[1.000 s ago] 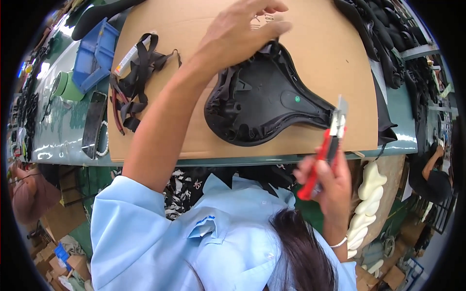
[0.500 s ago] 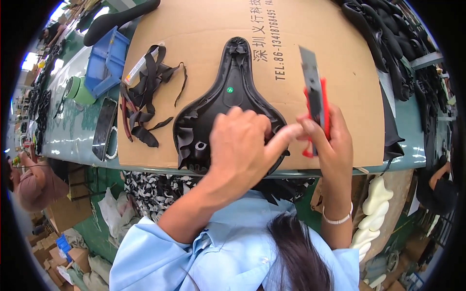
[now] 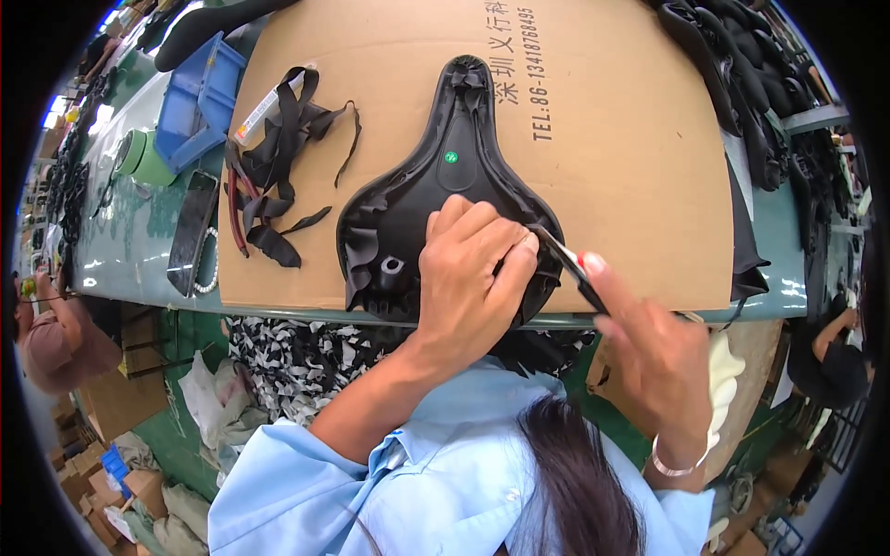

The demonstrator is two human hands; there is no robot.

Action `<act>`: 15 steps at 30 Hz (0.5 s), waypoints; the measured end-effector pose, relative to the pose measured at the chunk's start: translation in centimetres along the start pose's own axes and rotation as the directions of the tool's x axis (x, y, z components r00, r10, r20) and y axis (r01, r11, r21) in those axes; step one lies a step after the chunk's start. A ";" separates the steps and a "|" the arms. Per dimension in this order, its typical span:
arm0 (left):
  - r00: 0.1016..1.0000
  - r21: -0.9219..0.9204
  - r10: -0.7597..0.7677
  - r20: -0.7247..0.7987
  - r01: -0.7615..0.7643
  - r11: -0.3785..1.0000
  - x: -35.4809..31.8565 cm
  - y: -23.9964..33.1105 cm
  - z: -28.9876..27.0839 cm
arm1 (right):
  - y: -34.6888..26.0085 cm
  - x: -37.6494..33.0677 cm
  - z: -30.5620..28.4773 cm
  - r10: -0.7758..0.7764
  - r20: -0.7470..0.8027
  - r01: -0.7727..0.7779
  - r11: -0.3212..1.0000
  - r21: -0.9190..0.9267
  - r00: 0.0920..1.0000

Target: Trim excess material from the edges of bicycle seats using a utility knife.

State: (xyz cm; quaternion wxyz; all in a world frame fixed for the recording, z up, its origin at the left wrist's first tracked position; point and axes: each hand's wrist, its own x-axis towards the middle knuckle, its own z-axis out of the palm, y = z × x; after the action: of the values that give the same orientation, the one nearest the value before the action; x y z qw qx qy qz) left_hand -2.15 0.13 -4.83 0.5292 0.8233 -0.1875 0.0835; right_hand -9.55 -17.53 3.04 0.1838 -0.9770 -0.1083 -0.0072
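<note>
A black bicycle saddle [image 3: 399, 218] lies underside up, its narrow nose pointing away from me and a small green round sticker on it. Its cover's edge is folded in and wrinkled along the rim. My left hand [image 3: 477, 278] is closed over the right part of the saddle, thumb and fingers pinching the cover's edge near the right rim. My right hand [image 3: 654, 357], a bit blurred, is wrapped round a red and black utility knife [image 3: 579, 273]. The knife's blade is angled toward that rim, close beside the left fingertips; whether it touches is hard to tell.
Cardboard [image 3: 640, 204] covers the table under the saddle. To the left are black fabric strips [image 3: 278, 167], a phone [image 3: 192, 232], a blue bin [image 3: 199, 102] and a green tape roll [image 3: 139, 153]. More black saddle covers [image 3: 732, 83] pile up at far right. Other people sit at both sides.
The right hand has brought the knife down from upright to the saddle's right rim. The left hand has shifted slightly right, its thumb now tucked in at the edge.
</note>
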 end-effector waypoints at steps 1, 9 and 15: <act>0.996 -0.023 -0.006 -0.084 0.004 1.000 0.3 -0.2 -0.3 | -0.4 -0.7 0.4 0.001 0.002 -0.001 1.000 -0.005 1.000; 0.901 -0.709 -0.352 -0.253 0.075 0.702 -0.9 1.2 -0.3 | -2.6 -4.1 4.5 0.272 -0.127 -0.243 0.949 0.202 0.954; 0.944 -0.194 -0.055 0.327 0.124 0.973 7.1 1.9 -3.6 | 5.1 3.7 2.0 0.056 -0.143 -0.023 0.975 0.222 0.988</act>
State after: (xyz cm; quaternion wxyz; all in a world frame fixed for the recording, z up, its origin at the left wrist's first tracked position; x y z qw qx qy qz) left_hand 3.85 1.09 0.64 0.5800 0.7724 -0.2405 -0.0955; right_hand -4.90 -20.66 -0.40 0.2983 -0.9494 -0.0748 -0.0643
